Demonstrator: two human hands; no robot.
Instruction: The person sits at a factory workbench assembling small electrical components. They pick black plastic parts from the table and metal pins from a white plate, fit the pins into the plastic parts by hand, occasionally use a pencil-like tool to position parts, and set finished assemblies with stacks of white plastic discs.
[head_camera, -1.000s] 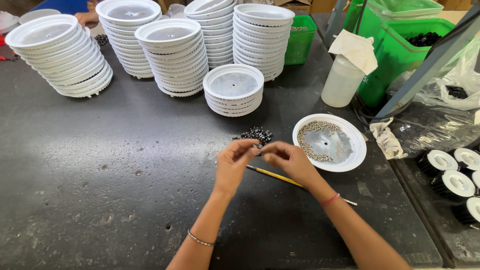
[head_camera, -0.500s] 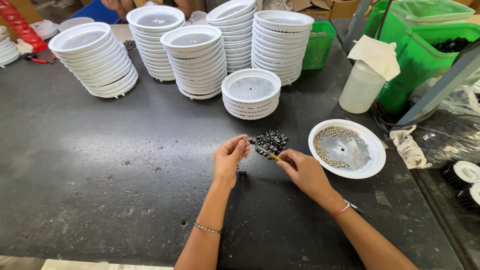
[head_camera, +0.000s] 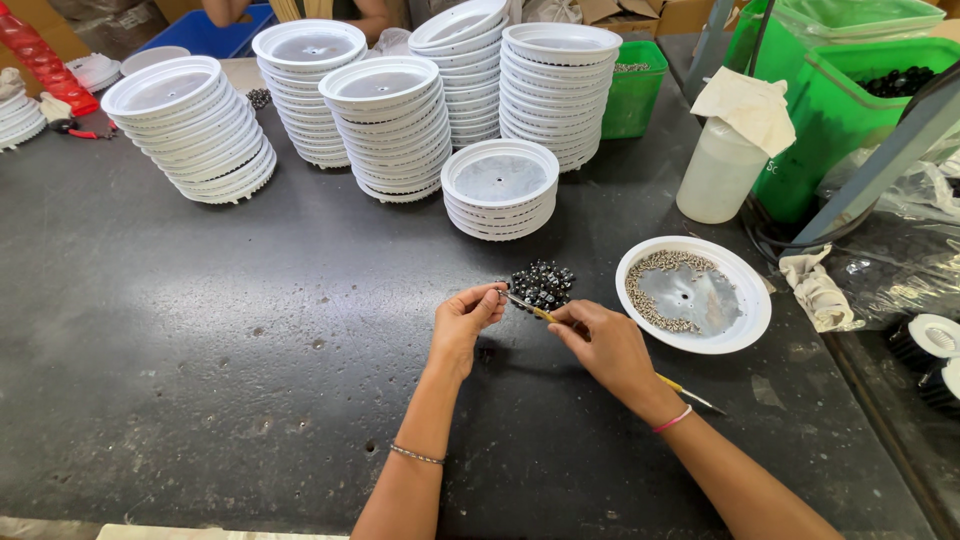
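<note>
as the yellow-handled pick (head_camera: 545, 315) pointed up-left, we saw the right hand (head_camera: 603, 345) pinching it, the left hand (head_camera: 465, 320) fingers pinched at its tip beside the dark beads (head_camera: 541, 284).

A dark grey table (head_camera: 200, 380) fills nearly the whole view, its top pitted, scratched and speckled with pale spots. Soft, even light falls on it, giving a dull sheen with faint shadows. Far beyond the fingers, along the back edge, lie a blue crate (head_camera: 215, 30) and brown cardboard boxes (head_camera: 640, 12). Off to the right of the fingers a grey metal bar (head_camera: 880, 165) slants upward, and green plastic bins (head_camera: 850, 95) sit behind it. At the lower left corner, nearer than the fingers, a strip of pale floor (head_camera: 60, 530) shows past the table's edge.
</note>
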